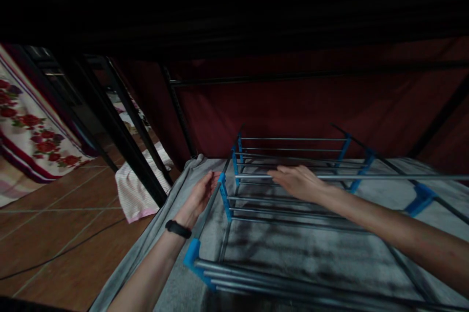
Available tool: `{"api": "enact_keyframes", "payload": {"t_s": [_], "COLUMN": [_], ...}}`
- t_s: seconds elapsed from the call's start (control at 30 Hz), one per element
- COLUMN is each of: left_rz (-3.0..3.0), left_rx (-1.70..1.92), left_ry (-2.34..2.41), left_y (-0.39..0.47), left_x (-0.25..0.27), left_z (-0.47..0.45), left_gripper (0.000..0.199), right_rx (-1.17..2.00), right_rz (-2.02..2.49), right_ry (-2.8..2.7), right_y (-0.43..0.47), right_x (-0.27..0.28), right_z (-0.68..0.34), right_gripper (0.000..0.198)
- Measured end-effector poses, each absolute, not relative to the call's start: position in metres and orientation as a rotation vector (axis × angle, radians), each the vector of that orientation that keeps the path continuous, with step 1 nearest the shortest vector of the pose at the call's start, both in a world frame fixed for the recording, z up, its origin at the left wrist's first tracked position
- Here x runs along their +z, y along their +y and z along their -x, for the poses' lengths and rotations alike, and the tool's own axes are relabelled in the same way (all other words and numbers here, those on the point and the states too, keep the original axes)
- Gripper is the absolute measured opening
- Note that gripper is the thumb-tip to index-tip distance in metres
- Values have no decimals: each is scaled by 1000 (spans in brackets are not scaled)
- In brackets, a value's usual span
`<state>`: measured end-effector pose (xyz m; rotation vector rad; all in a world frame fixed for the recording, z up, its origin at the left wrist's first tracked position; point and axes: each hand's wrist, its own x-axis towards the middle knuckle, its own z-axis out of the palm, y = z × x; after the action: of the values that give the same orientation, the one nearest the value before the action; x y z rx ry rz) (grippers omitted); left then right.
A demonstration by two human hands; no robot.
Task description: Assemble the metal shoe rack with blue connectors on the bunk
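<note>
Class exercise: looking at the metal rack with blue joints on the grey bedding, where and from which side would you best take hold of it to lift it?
Probably grip the rack at its upright end posts beside the blue connectors, one hand from each side. The left hand already rests at the left post, the right hand on a thin top rail. The corner posts look like the stiffer hold.

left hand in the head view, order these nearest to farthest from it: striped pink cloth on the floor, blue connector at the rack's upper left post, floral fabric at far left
1. The blue connector, right at the fingertips of the left hand.
2. The striped pink cloth, on the tiled floor to the hand's left.
3. The floral fabric, at the picture's far left edge.
</note>
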<state>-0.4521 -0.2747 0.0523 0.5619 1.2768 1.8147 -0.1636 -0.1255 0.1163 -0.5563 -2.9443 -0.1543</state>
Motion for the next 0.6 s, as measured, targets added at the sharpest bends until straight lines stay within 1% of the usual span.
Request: {"api": "enact_keyframes", "payload": {"t_s": [0.07, 0.17, 0.33, 0.6], "left_rz": [-522, -491, -579, -593], "left_rx": [1716, 1630, 1600, 1595], "left_ry": [1249, 1251, 1286, 1283], "left_y": [-270, -263, -260, -260], "left_x": [57, 61, 55, 53], "left_z": [444, 436, 435, 436], "left_gripper": [31, 39, 46, 45], "right_rx": [-98, -51, -3, 3], "right_rz": [517, 485, 515, 507], "right_ry": [-2996, -3007, -2967, -2961], "right_y": [-129, -136, -142, -141], "right_x": [94, 78, 75, 72], "right_z": [170, 187, 203, 200], "right_gripper": [37, 37, 38, 41]}}
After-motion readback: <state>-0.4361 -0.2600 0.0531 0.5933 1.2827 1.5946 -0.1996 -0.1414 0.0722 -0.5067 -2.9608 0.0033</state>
